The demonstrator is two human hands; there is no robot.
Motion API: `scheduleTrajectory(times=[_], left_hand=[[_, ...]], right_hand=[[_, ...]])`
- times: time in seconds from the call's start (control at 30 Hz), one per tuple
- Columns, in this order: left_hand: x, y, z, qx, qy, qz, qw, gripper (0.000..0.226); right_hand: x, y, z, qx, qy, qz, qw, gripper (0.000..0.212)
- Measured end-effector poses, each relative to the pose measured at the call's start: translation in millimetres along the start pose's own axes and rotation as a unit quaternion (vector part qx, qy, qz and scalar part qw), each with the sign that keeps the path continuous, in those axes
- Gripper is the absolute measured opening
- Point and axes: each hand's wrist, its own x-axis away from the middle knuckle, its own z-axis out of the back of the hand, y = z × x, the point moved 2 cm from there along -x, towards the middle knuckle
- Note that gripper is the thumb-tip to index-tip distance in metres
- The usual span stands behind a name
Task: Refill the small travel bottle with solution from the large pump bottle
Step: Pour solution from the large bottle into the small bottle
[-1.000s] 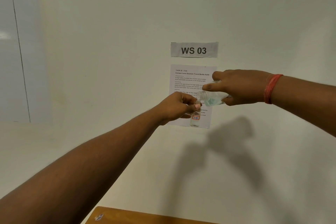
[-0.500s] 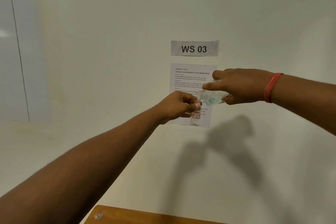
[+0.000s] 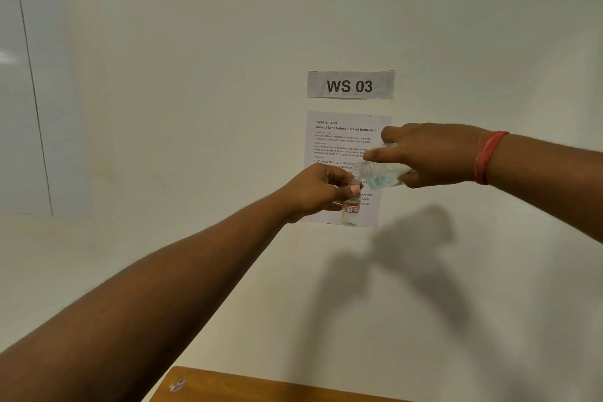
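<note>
The whole scene is shifted slightly upward: the wall sign [image 3: 350, 85] above the fingers [image 3: 350, 189] of the left hand [image 3: 321, 191] and the table edge [image 3: 277, 385] below them are seen a little higher. Whether more liquid is gathered in the small travel bottle [image 3: 350, 217] pinched under those fingers cannot be told.

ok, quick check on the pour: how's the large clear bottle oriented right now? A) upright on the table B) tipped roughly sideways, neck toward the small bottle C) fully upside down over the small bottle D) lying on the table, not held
B: the right hand holds the large bottle tipped roughly sideways in the air, its open neck pointing at the top of the small travel bottle that the left hand pinches.
</note>
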Motion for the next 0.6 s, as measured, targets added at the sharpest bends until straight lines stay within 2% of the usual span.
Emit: scheduleTrajectory(times=[0.23, 0.6], left_hand=[[0.8, -0.7, 0.2, -0.006, 0.000, -0.001, 1.000, 0.015], [0.1, -5.4, -0.9, 0.008, -0.002, -0.006, 1.000, 0.007]], right_hand=[[-1.5, -0.7, -1.3, -0.002, 0.002, 0.002, 1.000, 0.072], [-2.1, -0.8, -5.9, 0.001, 0.006, 0.002, 1.000, 0.072]])
